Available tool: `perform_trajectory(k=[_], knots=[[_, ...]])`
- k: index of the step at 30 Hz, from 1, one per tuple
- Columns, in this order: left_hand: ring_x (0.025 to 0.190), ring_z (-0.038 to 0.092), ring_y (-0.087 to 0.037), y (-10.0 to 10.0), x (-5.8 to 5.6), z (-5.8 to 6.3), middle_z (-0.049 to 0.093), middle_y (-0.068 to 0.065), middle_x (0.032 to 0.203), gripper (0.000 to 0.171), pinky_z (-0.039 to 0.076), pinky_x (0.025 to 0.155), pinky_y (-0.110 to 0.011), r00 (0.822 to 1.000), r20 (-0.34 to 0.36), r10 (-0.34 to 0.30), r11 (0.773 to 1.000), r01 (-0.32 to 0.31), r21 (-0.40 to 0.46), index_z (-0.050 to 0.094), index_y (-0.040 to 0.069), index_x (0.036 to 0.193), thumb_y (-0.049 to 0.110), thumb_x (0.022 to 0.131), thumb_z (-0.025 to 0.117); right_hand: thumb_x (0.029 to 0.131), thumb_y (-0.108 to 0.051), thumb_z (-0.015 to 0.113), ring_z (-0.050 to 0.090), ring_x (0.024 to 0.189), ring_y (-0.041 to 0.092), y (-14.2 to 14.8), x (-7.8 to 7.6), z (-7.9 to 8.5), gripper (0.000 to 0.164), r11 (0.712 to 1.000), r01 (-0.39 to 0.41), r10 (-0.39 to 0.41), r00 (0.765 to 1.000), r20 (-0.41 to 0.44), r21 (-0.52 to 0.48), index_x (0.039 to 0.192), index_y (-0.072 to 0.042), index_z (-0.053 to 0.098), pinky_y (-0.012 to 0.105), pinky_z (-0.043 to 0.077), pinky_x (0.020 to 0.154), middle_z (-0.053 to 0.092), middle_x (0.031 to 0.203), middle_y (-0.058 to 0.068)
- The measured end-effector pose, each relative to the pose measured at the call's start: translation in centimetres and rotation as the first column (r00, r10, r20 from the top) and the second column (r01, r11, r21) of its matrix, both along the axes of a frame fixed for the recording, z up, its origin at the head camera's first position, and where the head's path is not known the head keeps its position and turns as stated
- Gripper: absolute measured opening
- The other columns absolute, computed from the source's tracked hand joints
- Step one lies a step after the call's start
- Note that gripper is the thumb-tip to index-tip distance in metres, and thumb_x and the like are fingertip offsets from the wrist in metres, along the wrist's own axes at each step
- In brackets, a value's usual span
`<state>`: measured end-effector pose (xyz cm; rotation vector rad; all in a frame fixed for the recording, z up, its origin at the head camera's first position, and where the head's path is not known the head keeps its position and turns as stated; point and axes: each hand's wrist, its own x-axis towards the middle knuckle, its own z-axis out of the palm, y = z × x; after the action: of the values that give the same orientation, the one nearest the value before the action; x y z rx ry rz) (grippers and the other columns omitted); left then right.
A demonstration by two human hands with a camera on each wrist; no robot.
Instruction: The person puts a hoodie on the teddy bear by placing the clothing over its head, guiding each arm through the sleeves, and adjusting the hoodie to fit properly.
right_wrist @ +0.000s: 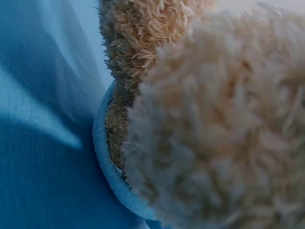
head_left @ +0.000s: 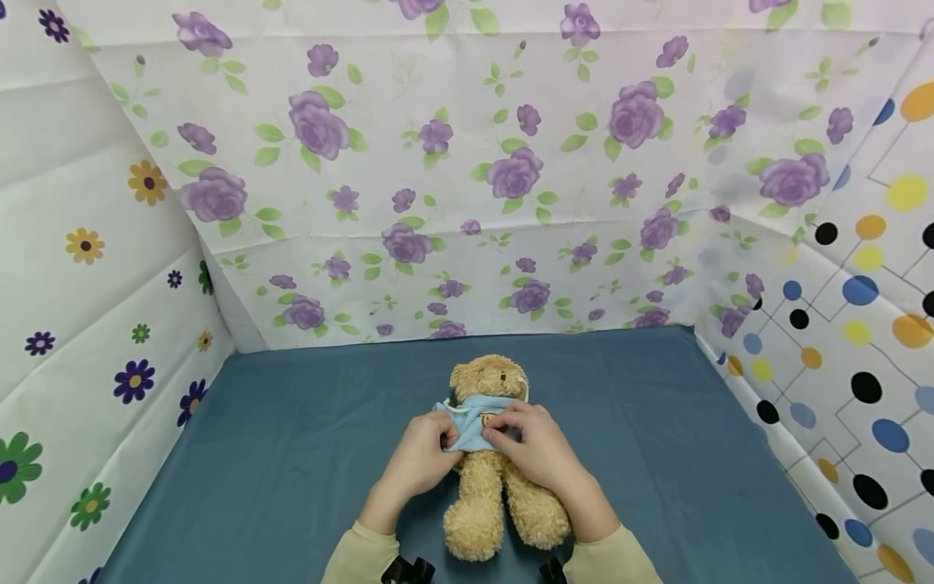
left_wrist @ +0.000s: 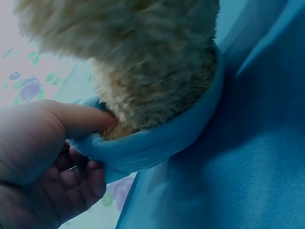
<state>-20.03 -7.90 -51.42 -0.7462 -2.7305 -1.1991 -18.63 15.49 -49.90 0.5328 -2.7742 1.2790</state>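
Observation:
A tan plush teddy bear (head_left: 474,495) lies on its back, head away from me and legs toward me. It wears a light blue shirt (head_left: 470,442) with a small print on the chest and white cord near the neck. At the shirt's left lower edge, my left hand (head_left: 423,454) pinches the hem. The left wrist view shows that thumb inside the hem (left_wrist: 152,148) and the fingers outside. My right hand (head_left: 536,446) is over the chest, its thumb and fingers pinching the shirt front near the print. A furry leg (right_wrist: 214,129) blocks the right wrist view, hiding that hand.
A blue cloth (head_left: 292,454) covers the table. Behind it hangs a white sheet with purple flowers (head_left: 511,174). Patterned sheets also stand at the left (head_left: 73,341) and right (head_left: 846,349) sides.

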Motion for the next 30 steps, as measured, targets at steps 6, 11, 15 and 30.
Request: perform_trajectory(k=[6, 11, 15, 30], knots=[[0.063, 0.013, -0.010, 1.0, 0.3, -0.6, 0.011, 0.007, 0.069, 0.060, 0.019, 0.067, -0.030, 0.994, -0.051, 0.097, 0.994, -0.099, -0.041, 0.024, 0.022, 0.068, -0.019, 0.084, 0.065, 0.103, -0.033, 0.075, 0.055, 0.099, 0.016, -0.5, 0.4, 0.0, 0.009, 1.000, 0.019, -0.018, 0.999, -0.034, 0.019, 0.106, -0.029, 0.082, 0.044, 0.046, 0.086, 0.063, 0.105, -0.018], [0.064, 0.010, -0.011, 1.7, 0.7, -0.7, 0.008, 0.006, 0.073, 0.060, 0.017, 0.064, -0.032, 0.977, -0.056, 0.206, 0.976, -0.210, -0.064, 0.021, 0.023, 0.072, -0.025, 0.080, 0.057, 0.103, -0.036, 0.075, 0.054, 0.100, 0.017, -0.8, 0.4, -0.1, 0.009, 0.999, 0.024, -0.023, 0.999, -0.028, 0.041, 0.105, -0.031, 0.082, 0.044, 0.046, 0.084, 0.062, 0.104, -0.019], [0.064, 0.008, -0.012, 1.9, 0.9, -0.5, 0.007, 0.006, 0.074, 0.061, 0.016, 0.063, -0.032, 0.958, -0.048, 0.282, 0.956, -0.285, -0.071, 0.020, 0.023, 0.074, -0.027, 0.079, 0.054, 0.103, -0.038, 0.074, 0.054, 0.100, 0.018, -1.1, 0.3, 0.1, 0.010, 0.998, 0.008, -0.006, 1.000, -0.023, 0.063, 0.104, -0.032, 0.082, 0.044, 0.046, 0.083, 0.062, 0.102, -0.019], [0.053, 0.048, -0.016, 0.7, 1.0, -0.1, 0.051, -0.003, 0.070, 0.030, 0.037, 0.052, -0.032, 0.944, 0.060, 0.326, 0.936, -0.313, -0.162, 0.055, 0.012, 0.081, -0.002, 0.087, 0.081, 0.107, -0.024, 0.070, 0.054, 0.095, 0.014, -0.7, 0.5, 0.0, 0.038, 0.973, -0.082, 0.103, 0.991, -0.088, 0.217, 0.144, -0.029, 0.070, 0.040, 0.043, 0.078, 0.062, 0.111, -0.007]])
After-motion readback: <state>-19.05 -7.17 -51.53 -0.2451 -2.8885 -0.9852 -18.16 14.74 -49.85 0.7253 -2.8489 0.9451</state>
